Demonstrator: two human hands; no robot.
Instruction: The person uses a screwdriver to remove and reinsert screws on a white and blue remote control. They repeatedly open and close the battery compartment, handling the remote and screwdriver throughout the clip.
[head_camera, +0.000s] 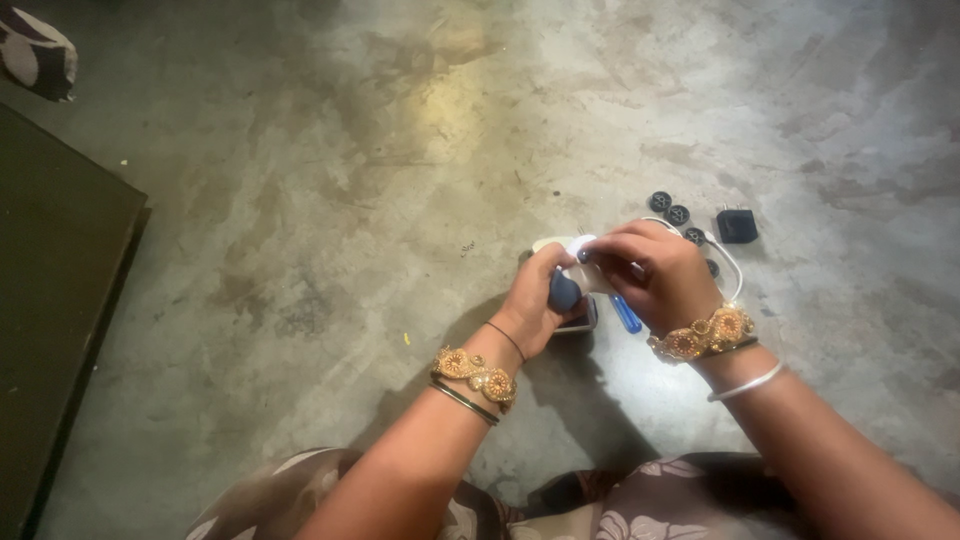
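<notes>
Both hands, left hand (540, 295) and right hand (655, 275), clamp a white device (585, 265), mostly hiding it and a blue-handled tool (627, 315)

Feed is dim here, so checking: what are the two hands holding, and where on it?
Both grip a small white plastic device: left hand around its near dark-blue end, right hand over its top. A blue translucent handle pokes out under the right hand.

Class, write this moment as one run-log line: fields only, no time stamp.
left hand: grips dark blue handle | right hand: holds white device | floor: black round buttons, black plug
</notes>
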